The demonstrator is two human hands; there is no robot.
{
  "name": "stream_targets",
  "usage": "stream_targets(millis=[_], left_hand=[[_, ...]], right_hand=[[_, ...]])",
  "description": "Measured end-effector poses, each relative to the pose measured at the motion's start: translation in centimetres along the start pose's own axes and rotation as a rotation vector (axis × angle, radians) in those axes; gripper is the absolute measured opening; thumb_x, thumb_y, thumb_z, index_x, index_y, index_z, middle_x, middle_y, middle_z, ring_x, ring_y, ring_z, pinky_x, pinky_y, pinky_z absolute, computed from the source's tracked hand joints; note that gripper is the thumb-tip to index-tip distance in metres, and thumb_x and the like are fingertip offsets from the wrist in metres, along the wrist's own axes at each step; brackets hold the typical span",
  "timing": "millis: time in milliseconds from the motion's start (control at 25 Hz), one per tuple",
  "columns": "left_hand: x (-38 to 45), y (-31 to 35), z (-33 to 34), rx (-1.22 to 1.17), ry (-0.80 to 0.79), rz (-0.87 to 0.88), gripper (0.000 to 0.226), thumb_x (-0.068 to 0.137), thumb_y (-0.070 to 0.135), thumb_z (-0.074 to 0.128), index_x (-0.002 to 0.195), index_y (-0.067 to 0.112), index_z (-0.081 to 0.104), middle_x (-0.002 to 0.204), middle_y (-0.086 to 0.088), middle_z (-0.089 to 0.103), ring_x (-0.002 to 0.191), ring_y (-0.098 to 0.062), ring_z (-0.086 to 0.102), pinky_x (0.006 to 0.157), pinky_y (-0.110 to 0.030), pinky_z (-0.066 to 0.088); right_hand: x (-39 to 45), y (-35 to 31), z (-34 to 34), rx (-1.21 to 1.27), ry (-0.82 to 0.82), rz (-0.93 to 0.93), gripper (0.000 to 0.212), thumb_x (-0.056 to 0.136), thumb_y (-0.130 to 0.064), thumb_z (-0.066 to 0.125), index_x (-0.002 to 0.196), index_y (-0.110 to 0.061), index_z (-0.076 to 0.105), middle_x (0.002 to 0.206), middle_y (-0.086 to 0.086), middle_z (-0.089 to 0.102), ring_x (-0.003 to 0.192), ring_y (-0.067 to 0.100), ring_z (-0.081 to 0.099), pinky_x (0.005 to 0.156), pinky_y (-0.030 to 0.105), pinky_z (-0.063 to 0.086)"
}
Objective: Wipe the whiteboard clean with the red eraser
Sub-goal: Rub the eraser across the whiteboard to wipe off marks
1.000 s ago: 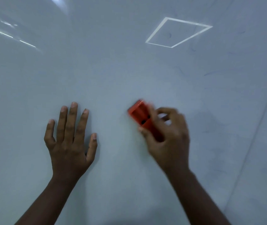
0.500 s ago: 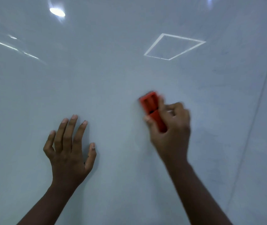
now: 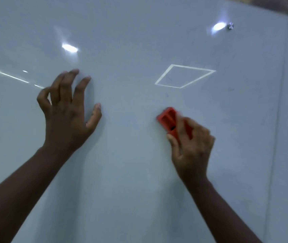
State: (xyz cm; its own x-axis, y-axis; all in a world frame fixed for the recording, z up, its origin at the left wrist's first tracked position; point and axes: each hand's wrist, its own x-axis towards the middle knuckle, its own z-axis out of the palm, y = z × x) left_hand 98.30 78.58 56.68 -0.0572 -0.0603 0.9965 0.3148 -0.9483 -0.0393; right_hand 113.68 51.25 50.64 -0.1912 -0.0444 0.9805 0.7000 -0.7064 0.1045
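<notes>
The whiteboard [image 3: 131,172] fills nearly the whole head view, glossy and pale grey-blue. My right hand [image 3: 192,146] grips the red eraser [image 3: 168,118] and holds it against the board right of centre; the eraser's upper end sticks out above my fingers and its lower end is hidden under them. My left hand [image 3: 68,111] rests on the board to the left, thumb out and fingers loosely bent, holding nothing. Faint smudges of old marker [image 3: 230,89] show on the board's right part.
A bright rhombus reflection [image 3: 183,76] lies on the board above the eraser, with light glare spots [image 3: 69,48] higher up. A small metal mounting stud [image 3: 230,26] sits near the top right. A vertical seam [image 3: 278,111] runs down the right side.
The camera view has tilted up, showing the board's top edge and stud. My left hand has shifted up the board, its fingers now more bent. My right hand keeps gripping the eraser, which has swung down and right.
</notes>
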Motion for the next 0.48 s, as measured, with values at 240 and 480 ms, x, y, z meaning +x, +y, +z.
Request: stream_targets(millis=[240, 480], left_hand=[[1.9, -1.0, 1.2, 0.028, 0.007, 0.043, 0.066, 0.106, 0.036, 0.037, 0.167, 0.012, 0.029, 0.176, -0.013, 0.017, 0.163, -0.029, 0.019, 0.125, -0.059, 0.015], [2.1, -1.0, 1.3, 0.031, -0.013, 0.065, 0.068, 0.106, 0.037, 0.031, 0.168, 0.012, 0.024, 0.177, -0.012, 0.011, 0.164, -0.027, 0.014, 0.129, -0.058, 0.010]], right_hand=[[5.4, 4.9, 0.8, 0.110, 0.183, 0.383, 0.060, 0.097, -0.040, 0.067, 0.149, -0.012, 0.055, 0.111, 0.014, 0.055, 0.097, 0.030, 0.054, 0.083, 0.042, 0.052], [3.4, -5.8, 2.7, 0.255, 0.041, -0.006, 0.058, 0.090, -0.034, 0.070, 0.142, -0.009, 0.063, 0.103, 0.007, 0.054, 0.088, 0.032, 0.054, 0.080, 0.045, 0.050]])
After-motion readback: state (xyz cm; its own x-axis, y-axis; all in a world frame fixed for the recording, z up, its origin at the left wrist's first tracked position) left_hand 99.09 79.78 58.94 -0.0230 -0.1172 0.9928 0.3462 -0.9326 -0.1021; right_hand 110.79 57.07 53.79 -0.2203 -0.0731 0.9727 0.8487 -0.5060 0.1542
